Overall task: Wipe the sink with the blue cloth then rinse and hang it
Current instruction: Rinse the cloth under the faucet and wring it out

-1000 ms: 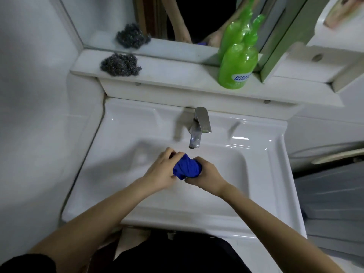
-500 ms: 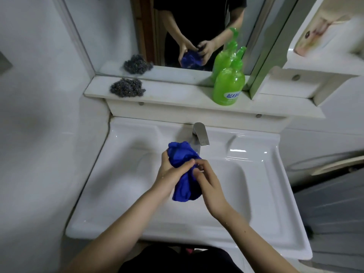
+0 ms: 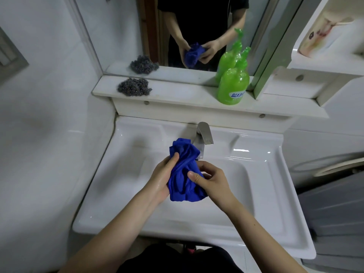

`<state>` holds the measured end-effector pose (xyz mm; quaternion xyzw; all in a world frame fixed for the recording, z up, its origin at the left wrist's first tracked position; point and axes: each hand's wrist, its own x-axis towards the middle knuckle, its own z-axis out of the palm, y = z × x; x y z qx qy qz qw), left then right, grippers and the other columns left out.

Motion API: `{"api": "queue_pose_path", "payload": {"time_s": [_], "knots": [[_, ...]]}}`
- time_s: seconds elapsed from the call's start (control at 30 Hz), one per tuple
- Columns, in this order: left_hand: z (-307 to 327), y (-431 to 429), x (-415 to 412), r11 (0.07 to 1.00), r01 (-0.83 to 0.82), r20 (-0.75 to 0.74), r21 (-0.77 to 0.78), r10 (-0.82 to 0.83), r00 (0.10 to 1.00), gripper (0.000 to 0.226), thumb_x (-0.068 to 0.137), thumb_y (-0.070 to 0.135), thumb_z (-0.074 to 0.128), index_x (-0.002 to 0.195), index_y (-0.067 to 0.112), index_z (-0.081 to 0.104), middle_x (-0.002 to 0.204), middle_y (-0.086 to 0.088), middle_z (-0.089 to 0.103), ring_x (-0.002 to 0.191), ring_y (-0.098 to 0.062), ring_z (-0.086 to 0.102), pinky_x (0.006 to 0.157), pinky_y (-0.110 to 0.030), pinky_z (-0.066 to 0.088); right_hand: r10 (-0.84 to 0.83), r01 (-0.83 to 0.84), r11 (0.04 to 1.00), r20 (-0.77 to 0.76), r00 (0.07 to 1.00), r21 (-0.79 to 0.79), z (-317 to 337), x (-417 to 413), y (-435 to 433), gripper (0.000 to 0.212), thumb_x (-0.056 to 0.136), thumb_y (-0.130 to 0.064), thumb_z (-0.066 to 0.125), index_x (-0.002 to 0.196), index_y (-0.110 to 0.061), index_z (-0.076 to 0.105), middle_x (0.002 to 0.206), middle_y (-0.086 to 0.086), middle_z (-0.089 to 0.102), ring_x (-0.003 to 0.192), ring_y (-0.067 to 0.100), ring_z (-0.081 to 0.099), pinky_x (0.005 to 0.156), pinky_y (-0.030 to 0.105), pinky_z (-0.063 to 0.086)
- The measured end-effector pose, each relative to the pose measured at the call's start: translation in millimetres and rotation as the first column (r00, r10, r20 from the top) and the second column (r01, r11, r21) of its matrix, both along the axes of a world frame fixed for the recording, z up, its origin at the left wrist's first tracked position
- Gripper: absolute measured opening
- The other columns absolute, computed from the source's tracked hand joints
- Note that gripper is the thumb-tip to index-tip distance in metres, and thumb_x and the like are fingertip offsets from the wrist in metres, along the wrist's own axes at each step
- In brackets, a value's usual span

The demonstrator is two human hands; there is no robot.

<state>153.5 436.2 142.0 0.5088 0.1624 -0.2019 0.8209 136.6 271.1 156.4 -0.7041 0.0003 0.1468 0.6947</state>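
White rim of the sink (image 3: 157, 229) lies nearest; its basin is open to either side. Above it the left hand (image 3: 163, 179) curls round the bunched blue cloth (image 3: 184, 174) while the right hand (image 3: 213, 182) pinches its right edge. Just behind stands the steel faucet (image 3: 204, 133). Farther, the shelf (image 3: 177, 96) carries a steel-wool scourer (image 3: 135, 86) and a green soap bottle (image 3: 233, 85), nearly full.
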Motion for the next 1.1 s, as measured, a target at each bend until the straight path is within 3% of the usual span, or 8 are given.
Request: {"api": "queue_pose_path", "payload": {"time_s": [0.17, 0.27, 0.47, 0.67, 0.83, 0.93, 1.03, 1.1], "knots": [[-6.1, -6.5, -10.8, 0.997, 0.033, 0.041, 0.066, -0.036, 0.999, 0.066, 0.076, 0.038, 0.076, 0.130, 0.011, 0.050, 0.122, -0.016, 0.067, 0.109, -0.031, 0.067, 0.096, -0.048, 0.053, -0.073, 0.074, 0.996, -0.021, 0.997, 0.051, -9.4, -3.3, 5.2, 0.021, 0.094, -0.011, 0.062, 0.114, -0.010, 0.071, 0.097, 0.009, 0.076, 0.090, 0.025, 0.073, 0.075, 0.031, 0.059], [-10.8, -8.8, -14.5, 0.986, -0.026, 0.069, 0.166, 0.015, 0.998, 0.047, 0.083, 0.030, 0.074, 0.126, 0.019, 0.055, 0.117, -0.007, 0.071, 0.104, -0.022, 0.070, 0.091, -0.040, 0.056, -0.129, 0.135, 0.987, -0.068, 0.989, 0.088, -14.4, -4.0, 4.5, 0.021, 0.096, -0.011, 0.059, 0.112, -0.009, 0.072, 0.097, 0.011, 0.076, 0.093, 0.027, 0.072, 0.078, 0.033, 0.058], [-1.8, 7.5, -10.2, 0.996, -0.078, 0.004, -0.049, 0.078, 0.997, 0.029, 0.095, 0.026, 0.056, 0.121, 0.014, 0.065, 0.116, -0.007, 0.072, 0.107, -0.023, 0.069, 0.090, -0.039, 0.053, -0.193, 0.224, 0.944, -0.144, 0.971, 0.243, -10.0, 3.1, -10.6, 0.025, 0.099, -0.015, 0.051, 0.099, 0.003, 0.068, 0.101, 0.016, 0.071, 0.091, 0.029, 0.068, 0.073, 0.039, 0.054], [-9.1, -0.7, -10.9, 0.999, -0.021, -0.053, 0.043, 0.023, 0.998, 0.033, 0.091, 0.032, 0.063, 0.119, 0.015, 0.065, 0.112, -0.005, 0.074, 0.106, -0.021, 0.069, 0.087, -0.035, 0.054, -0.178, 0.178, 0.984, -0.104, 0.978, -0.010, -28.3, 5.5, -9.9, 0.024, 0.102, -0.014, 0.044, 0.094, -0.004, 0.064, 0.088, 0.008, 0.067, 0.082, 0.022, 0.059, 0.072, 0.035, 0.046], [-7.2, -2.2, -12.1, 0.995, -0.091, 0.029, 0.046, 0.090, 0.996, 0.032, 0.089, 0.026, 0.069, 0.119, 0.018, 0.065, 0.113, -0.004, 0.073, 0.104, -0.020, 0.070, 0.086, -0.037, 0.055, -0.159, 0.173, 0.977, -0.115, 0.981, 0.125, -12.1, 3.2, -14.5, 0.022, 0.101, -0.020, 0.048, 0.087, -0.007, 0.058, 0.082, 0.006, 0.063, 0.075, 0.019, 0.057, 0.063, 0.027, 0.044], [-12.1, -2.4, -12.0, 0.994, -0.092, 0.012, 0.051, 0.092, 0.996, 0.033, 0.090, 0.027, 0.067, 0.121, 0.016, 0.064, 0.113, -0.005, 0.073, 0.105, -0.021, 0.070, 0.087, -0.038, 0.055, -0.167, 0.159, 0.981, -0.071, 0.983, -0.110, -20.5, 9.2, -13.3, 0.014, 0.096, -0.029, 0.058, 0.098, -0.015, 0.057, 0.095, 0.013, 0.067, 0.075, 0.018, 0.064, 0.061, 0.028, 0.050], [-18.8, -3.7, -10.9, 0.982, -0.168, -0.090, 0.082, 0.176, 0.980, 0.028, 0.093, 0.023, 0.064, 0.118, 0.011, 0.064, 0.112, -0.010, 0.073, 0.099, -0.024, 0.071, 0.085, -0.039, 0.056, -0.089, 0.159, 0.837, 0.156, 0.984, -0.524, -33.3, 5.1, -9.3, 0.025, 0.090, -0.034, 0.066, 0.108, -0.022, 0.054, 0.109, -0.004, 0.056, 0.088, 0.008, 0.057, 0.073, 0.020, 0.045], [-18.2, -3.4, -9.7, 0.982, -0.160, -0.094, 0.096, 0.169, 0.981, 0.027, 0.094, 0.026, 0.062, 0.115, 0.008, 0.064, 0.109, -0.013, 0.072, 0.094, -0.025, 0.072, 0.083, -0.040, 0.057, 0.053, 0.088, 0.853, 0.254, 0.966, -0.514, -28.1, -2.5, -1.8, 0.032, 0.086, -0.040, 0.068, 0.111, -0.025, 0.055, 0.111, -0.013, 0.054, 0.099, 0.003, 0.053, 0.081, 0.019, 0.043]]}}
